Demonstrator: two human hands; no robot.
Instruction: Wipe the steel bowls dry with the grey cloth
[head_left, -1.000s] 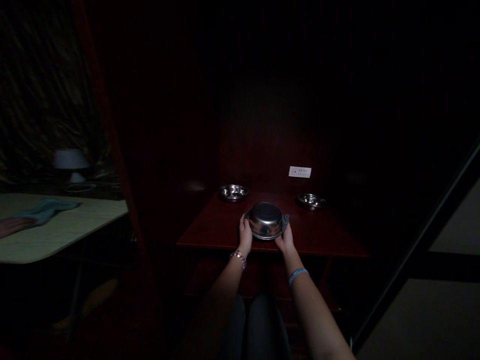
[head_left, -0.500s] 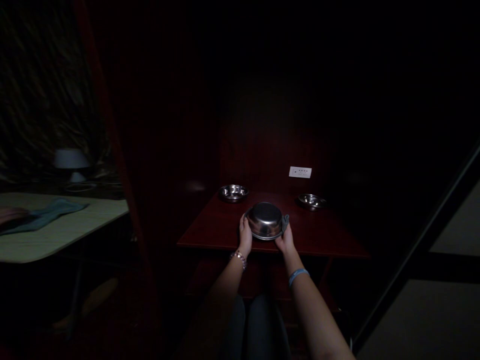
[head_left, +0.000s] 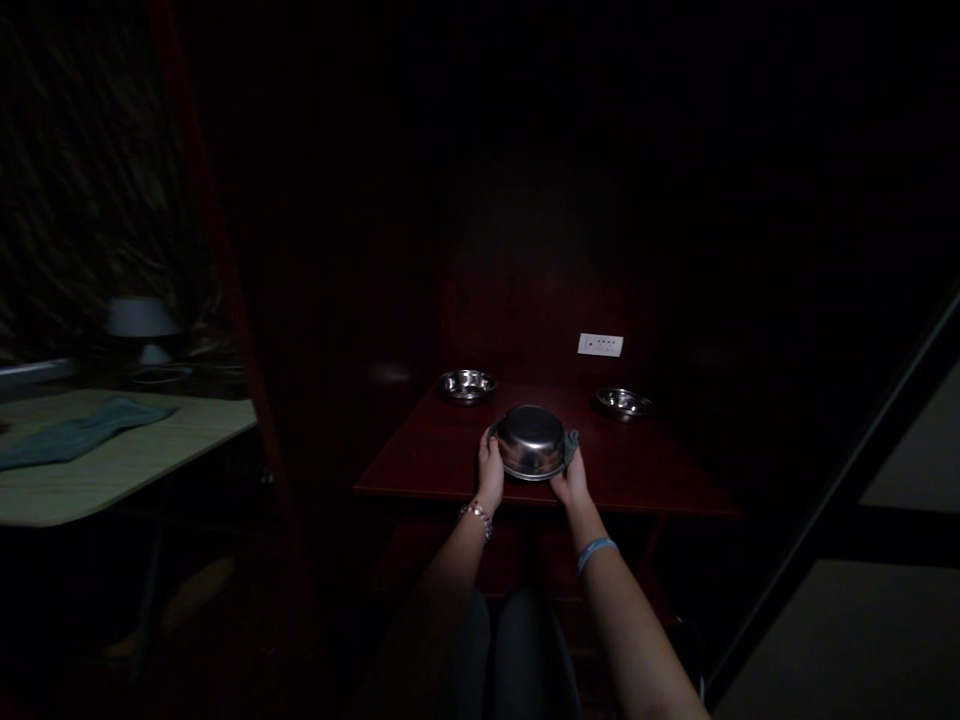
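A shiny metal bowl (head_left: pixel 531 438) is held upside down between my two hands, over the front part of the dark red desk (head_left: pixel 420 465). My left hand (head_left: pixel 490 474) grips its left rim. On the right side, my right hand (head_left: pixel 574 480) holds the rim together with a small grey-green cloth (head_left: pixel 571 445). Behind, a second metal bowl (head_left: pixel 467 387) stands upright at the back left of the desk. A third metal bowl (head_left: pixel 623 404) stands upright at the back right.
A white power socket (head_left: pixel 600 345) is on the back wall. To the left, past a dark red panel, a pale table (head_left: pixel 187 430) bears a green cloth (head_left: pixel 90 432), with a small lamp (head_left: pixel 142 318) behind it. The surroundings are very dark.
Another person's hand, which lay on the green cloth at the far left, has gone out of view. My hands and the bowl have hardly moved.
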